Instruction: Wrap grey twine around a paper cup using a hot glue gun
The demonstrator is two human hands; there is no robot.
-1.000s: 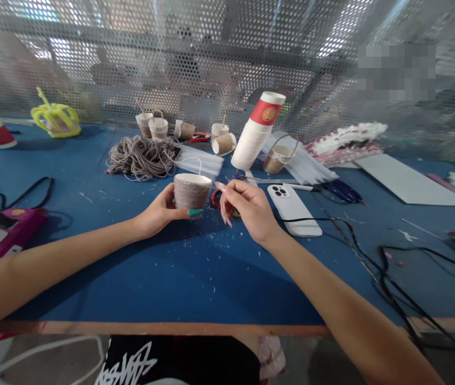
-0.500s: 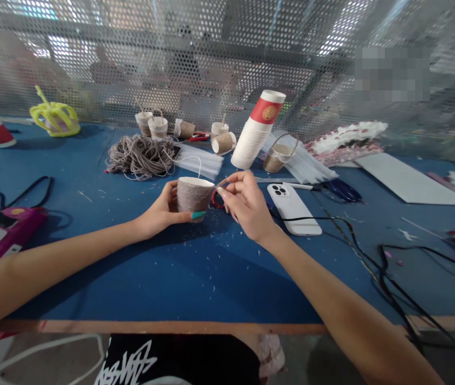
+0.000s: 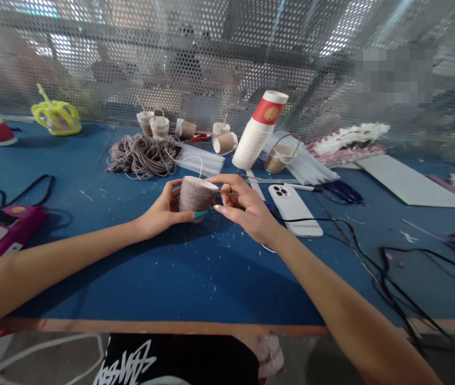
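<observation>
My left hand [image 3: 162, 213] holds a small paper cup wrapped in grey-brown twine [image 3: 195, 194] just above the blue table [image 3: 179, 267]. The cup tilts slightly to the right. My right hand [image 3: 244, 209] touches the cup's right rim with thumb and fingers, pinching at the twine there. A thin strand runs from the cup back toward a loose heap of the same twine [image 3: 141, 155] behind it.
A white phone [image 3: 294, 208] lies right of my hands, with black cables [image 3: 372, 256] crossing it. Behind stand a leaning stack of paper cups [image 3: 257, 133], several small wrapped cups [image 3: 159, 126], white straws [image 3: 199, 159], a pink glue gun [image 3: 8, 227] at left, and a perforated metal screen.
My right hand moved left and closed in on the cup's rim. The cup rose slightly and tipped to the right. My left hand kept its grip.
</observation>
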